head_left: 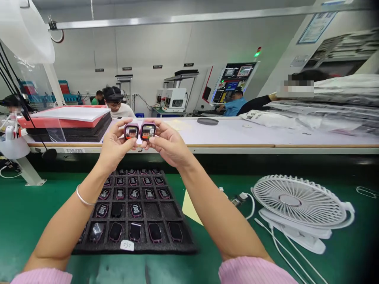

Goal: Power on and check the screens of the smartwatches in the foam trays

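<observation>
Side by side above the bench, two square smartwatch bodies without straps face me with lit screens. My left hand [115, 142] is closed on the left smartwatch [131, 131], thumb at its lower edge. The right smartwatch [148, 130] is pinched in my right hand [169, 142], its thumb over the lower screen corner. Below my wrists lies a black foam tray [160, 249] with rows of similar watch bodies, several showing lit text and others dark. Two pockets in its second row from the front hold nothing. A white label [127, 245] reading 030 sits on its front edge.
A white fan [296, 201] with cables lies on the green mat [216, 264] at right. A raised white shelf [225, 136] crosses behind my hands, bearing stacked red and black trays [68, 126] and plastic-wrapped bags [331, 106]. Other people sit beyond it.
</observation>
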`<state>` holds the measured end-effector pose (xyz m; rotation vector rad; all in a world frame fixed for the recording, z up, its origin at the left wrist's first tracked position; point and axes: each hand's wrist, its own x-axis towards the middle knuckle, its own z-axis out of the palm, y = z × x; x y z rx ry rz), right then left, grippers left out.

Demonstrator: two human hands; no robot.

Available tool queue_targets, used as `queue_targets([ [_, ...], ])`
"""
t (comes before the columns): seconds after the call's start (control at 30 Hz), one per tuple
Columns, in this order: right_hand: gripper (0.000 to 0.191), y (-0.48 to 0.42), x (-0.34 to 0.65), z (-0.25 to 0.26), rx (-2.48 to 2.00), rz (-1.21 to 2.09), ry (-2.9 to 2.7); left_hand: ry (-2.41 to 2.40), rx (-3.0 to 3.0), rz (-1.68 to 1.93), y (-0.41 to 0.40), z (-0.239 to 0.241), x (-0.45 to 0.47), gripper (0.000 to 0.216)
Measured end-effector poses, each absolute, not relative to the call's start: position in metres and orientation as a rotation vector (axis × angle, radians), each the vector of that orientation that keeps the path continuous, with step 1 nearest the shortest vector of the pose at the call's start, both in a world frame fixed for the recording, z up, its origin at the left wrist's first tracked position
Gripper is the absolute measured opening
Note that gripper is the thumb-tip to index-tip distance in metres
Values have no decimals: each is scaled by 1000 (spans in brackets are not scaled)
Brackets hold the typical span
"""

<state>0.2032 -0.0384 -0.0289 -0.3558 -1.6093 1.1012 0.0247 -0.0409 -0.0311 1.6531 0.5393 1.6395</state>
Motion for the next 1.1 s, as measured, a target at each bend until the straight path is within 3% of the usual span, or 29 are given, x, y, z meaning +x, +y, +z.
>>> queue_targets([
  [0.23,51,-52,194,-143,-546,1448,-1317,847,1366,1352,-64,-132,17,57],
  [0.37,49,-49,191,-182,-621,1576,-1208,932,1282,1265,-58,-166,13,53],
  [0.6,36,-40,191,-205,-640,1678,-1118,1016,1223,1217,-50,-184,11,46],
  [0.87,44,-42,194,-220,-638,1717,-1053,1019,1093,1154,-54,-190,13,47],
  [1.1,33,-42,194,-225,-685,1713,-1057,1051,1042,1129,-55,-194,15,46],
])
